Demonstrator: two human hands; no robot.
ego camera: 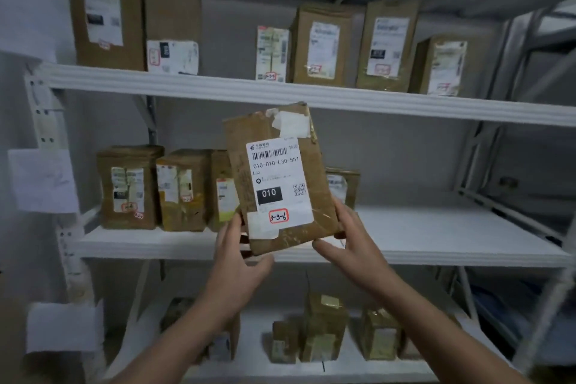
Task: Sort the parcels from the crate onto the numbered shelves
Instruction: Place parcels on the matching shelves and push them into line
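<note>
A brown cardboard parcel (277,178) stands upright in front of the middle shelf (436,246), tilted a little left. Its white label reads "010" and a red-framed tag reads "3-3-6". My left hand (238,256) grips its lower left corner. My right hand (352,237) holds its lower right corner, thumb under the bottom edge. Several parcels (156,190) stand on the left part of that shelf, and one (343,185) shows behind the held parcel. The crate is not in view.
The top shelf (280,93) carries several upright labelled boxes (324,47). The bottom shelf (258,365) holds several small boxes (324,327). White paper sheets (43,181) hang on the left upright. Another rack (530,196) stands at the right.
</note>
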